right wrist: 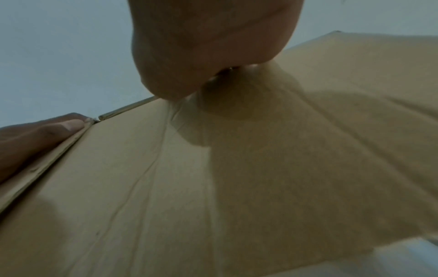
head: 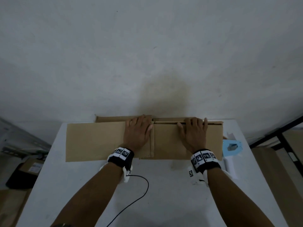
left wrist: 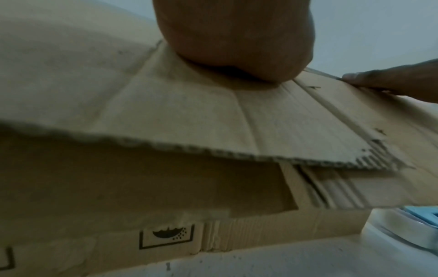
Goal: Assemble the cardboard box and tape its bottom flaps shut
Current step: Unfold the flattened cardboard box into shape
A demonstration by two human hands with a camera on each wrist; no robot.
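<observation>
White tabletop (head: 147, 185) runs up to a pale wall, and the cardboard box (head: 91, 141), collapsed flat, lies across its far end with one long edge against that wall. Left of the box's centre crease, the left hand (head: 137, 135) lies palm down with straight fingers, pressing the panel. Right of that crease, the right hand (head: 193, 136) spreads over the panel, its fingertips (head: 195, 121) curling over the far edge where the layers part; whether they truly pinch the upper layer I cannot tell. To open it well, I judge the left should pin the lower layer while the right lifts evenly. A blue tape dispenser (head: 232, 147) waits just beyond the box's right end.
</observation>
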